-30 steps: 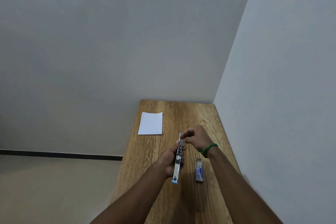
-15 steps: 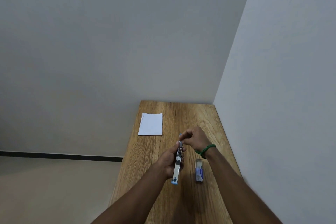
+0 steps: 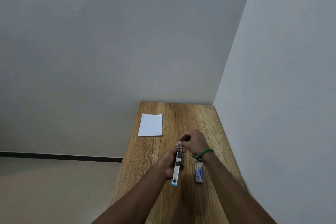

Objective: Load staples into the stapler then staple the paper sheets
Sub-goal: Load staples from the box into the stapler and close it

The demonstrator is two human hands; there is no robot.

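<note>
Stapler (image 3: 177, 166) gripped in left hand (image 3: 170, 163) | right hand (image 3: 194, 141) pinches its far end | paper sheets (image 3: 151, 124) well beyond hands

Warm wood grain against pale grey walls, with small touches of blue, white and green

The tabletop (image 3: 203, 120) is honey-brown with darker streaked grain; the paper sheets (image 3: 151, 124) at 11 o'clock on it are plain white; the stapler (image 3: 177, 167) shows bare silver metal with a light-blue tip at its 6 o'clock end; the staple box (image 3: 199, 173) at 3 o'clock of it is white and blue; a green braided band (image 3: 204, 153) circles the right wrist; the floor (image 3: 45, 191) is beige, edged by a black skirting stripe (image 3: 60, 156)
</note>
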